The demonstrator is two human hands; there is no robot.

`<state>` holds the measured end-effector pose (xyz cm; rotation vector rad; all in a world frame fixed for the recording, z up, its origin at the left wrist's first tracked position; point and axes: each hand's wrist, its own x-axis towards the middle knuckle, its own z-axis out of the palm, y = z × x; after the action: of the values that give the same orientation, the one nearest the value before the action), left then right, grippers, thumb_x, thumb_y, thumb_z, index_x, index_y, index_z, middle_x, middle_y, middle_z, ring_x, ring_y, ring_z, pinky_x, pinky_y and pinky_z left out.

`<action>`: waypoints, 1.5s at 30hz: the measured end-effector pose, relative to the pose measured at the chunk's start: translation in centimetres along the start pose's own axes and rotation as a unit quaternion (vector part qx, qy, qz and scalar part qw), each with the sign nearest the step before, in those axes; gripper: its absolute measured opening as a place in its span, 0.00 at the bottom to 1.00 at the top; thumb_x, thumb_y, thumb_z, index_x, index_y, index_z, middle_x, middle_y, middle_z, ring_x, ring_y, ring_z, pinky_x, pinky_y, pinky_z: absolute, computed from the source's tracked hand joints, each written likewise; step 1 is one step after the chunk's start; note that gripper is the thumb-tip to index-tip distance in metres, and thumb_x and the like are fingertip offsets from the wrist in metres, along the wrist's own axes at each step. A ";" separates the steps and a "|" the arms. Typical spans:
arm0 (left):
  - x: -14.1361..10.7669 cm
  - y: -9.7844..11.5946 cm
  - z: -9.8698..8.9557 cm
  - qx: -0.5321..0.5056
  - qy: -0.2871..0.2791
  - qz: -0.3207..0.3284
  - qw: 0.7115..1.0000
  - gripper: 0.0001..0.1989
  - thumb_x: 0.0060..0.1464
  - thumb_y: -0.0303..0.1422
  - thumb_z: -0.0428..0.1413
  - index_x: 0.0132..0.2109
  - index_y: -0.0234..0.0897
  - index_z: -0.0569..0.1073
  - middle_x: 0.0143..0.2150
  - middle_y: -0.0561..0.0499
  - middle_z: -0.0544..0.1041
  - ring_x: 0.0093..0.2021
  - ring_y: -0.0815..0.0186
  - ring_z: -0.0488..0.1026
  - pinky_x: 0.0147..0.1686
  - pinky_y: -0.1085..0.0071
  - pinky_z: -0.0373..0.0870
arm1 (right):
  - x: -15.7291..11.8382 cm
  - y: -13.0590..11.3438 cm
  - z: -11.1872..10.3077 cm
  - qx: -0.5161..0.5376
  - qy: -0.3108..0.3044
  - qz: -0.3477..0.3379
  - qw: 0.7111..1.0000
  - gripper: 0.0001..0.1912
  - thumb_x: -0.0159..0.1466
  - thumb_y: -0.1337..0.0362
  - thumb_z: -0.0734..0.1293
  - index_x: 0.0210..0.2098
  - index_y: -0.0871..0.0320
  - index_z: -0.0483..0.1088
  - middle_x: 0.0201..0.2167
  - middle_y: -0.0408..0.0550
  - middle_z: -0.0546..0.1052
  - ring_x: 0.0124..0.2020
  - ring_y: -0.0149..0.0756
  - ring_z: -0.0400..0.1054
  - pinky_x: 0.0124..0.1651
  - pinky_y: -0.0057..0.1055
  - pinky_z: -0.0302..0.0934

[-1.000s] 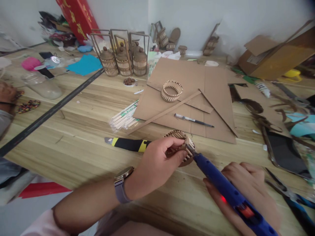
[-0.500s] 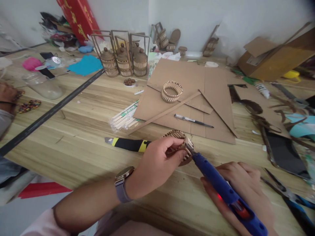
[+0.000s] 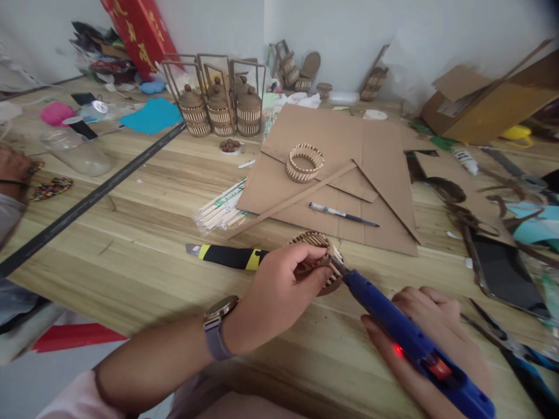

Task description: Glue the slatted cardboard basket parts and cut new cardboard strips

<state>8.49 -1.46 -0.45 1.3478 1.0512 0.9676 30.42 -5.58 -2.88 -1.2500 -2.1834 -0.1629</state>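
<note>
Left grip [image 3: 277, 288] pinches a brown-banded slatted ring [image 3: 334, 283], right grip [image 3: 448, 329] a blue glue gun [image 3: 391, 323].

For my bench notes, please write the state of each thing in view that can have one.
Blue glue gun, red light lit, in right hand
Slatted piece, pinched by left hand
Phone, screen dark
Carton, flap raised
Pliers, jaws parted
Handled baskets, lids on
Pen, lying on cardboard

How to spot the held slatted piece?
Find the large cardboard sheet; look off its near edge. The round slatted piece is in the left hand. Unlike the ring on that sheet, it has a blue glue gun aimed at it.
</note>
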 end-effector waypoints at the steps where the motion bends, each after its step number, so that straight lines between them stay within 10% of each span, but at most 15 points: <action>1: 0.0 0.0 0.0 0.002 -0.001 0.002 1.000 0.06 0.59 0.30 0.59 0.42 0.34 0.79 0.39 0.48 0.83 0.39 0.65 0.80 0.38 0.74 0.75 | 0.0 0.0 -0.1 0.000 -0.006 0.006 1.000 0.15 0.68 0.56 0.65 0.27 0.51 0.61 0.19 0.38 0.66 0.21 0.34 0.61 0.35 0.40 0.54; 25: 0.0 0.0 0.1 0.018 0.012 0.022 1.000 0.06 0.59 0.28 0.58 0.42 0.34 0.79 0.38 0.50 0.83 0.38 0.65 0.80 0.37 0.74 0.76 | 0.3 -1.7 -0.4 0.047 -0.016 0.093 0.994 0.13 0.68 0.58 0.64 0.28 0.51 0.63 0.23 0.42 0.69 0.26 0.38 0.64 0.35 0.39 0.55; 45: 0.0 -0.2 0.1 0.023 0.008 0.019 1.000 0.05 0.59 0.28 0.58 0.42 0.34 0.78 0.36 0.50 0.82 0.36 0.67 0.79 0.36 0.75 0.74 | 0.4 0.7 -0.5 -0.020 -0.041 -0.021 0.999 0.14 0.65 0.60 0.66 0.26 0.50 0.59 0.19 0.39 0.65 0.21 0.37 0.63 0.29 0.36 0.55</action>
<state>8.58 -1.49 -0.63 1.4041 1.0705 0.9883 31.07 -5.12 -2.41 -1.2530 -2.2885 -0.1767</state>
